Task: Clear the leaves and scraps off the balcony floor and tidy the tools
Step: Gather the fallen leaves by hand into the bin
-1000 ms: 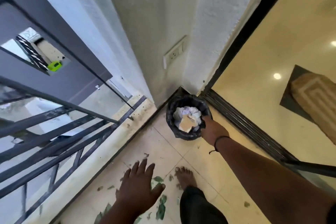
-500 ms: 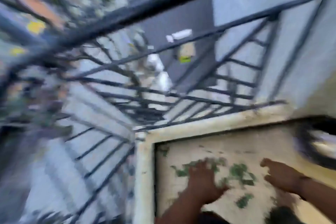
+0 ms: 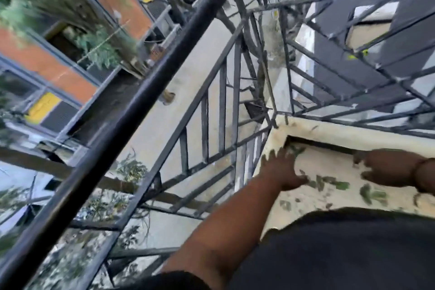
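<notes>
A black metal railing (image 3: 150,92) runs round my balcony corner, above a pale kerb (image 3: 348,132). The cream floor (image 3: 329,167) carries scattered green leaves (image 3: 329,182). My left hand (image 3: 281,172) lies flat, fingers spread wide, on the leaves; my right hand (image 3: 386,168) is too blurred to tell.

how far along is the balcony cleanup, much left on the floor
Early going. Nothing looks finished: green leaves and small scraps lie scattered on the pale balcony floor, some in the corner by the railing. In hand: the left hand is spread flat over the leaves near that corner, and the right hand reaches in beside it, apparently gathering. Left: the whole scatter. No tools or bin are in view.
</notes>
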A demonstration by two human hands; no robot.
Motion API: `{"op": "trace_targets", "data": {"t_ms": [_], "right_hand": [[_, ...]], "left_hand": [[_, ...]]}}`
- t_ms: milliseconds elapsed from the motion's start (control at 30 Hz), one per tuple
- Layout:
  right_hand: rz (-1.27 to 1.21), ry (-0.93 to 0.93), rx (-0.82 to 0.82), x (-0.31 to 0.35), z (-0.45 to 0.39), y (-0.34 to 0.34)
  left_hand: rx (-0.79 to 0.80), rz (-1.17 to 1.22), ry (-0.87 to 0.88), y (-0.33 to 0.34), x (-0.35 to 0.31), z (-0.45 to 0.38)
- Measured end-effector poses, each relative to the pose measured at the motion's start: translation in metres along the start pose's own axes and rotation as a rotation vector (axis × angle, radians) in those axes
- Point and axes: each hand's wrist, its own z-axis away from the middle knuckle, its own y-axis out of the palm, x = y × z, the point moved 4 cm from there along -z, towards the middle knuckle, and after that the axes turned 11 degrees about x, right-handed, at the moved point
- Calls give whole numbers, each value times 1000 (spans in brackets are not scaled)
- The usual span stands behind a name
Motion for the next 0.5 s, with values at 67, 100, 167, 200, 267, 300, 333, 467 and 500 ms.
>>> {"op": "trace_targets", "data": {"t_ms": [67,100,167,200,267,300,333,467,500], "right_hand": [[24,25,37,7,6,-9],[64,30,52,11,10,-13],[85,21,73,12,3,-13],[86,6,74,13,-2,-13],[60,-12,82,9,-11,-14],[38,-19,90,7,-15,-13],[29,-35,95,3,-20,-12],[-20,-68,101,-20,-29,-11],[-45,-70,110,-29,-31,-9]], "left_hand": [[-39,7,9,-12,6,-3],[-62,17,18,-13,4,-5],[-50,-31,4,-10,2,-10],[-74,-34,12,-10,3,-17],[-98,-16,19,-13,1,-26],[-94,-17,10,-13,1,-29],[-80,-22,3,-13,-2,-32],[-13,-46,-35,-13,-16,-51],[9,-53,-35,-13,-23,-57]]}}
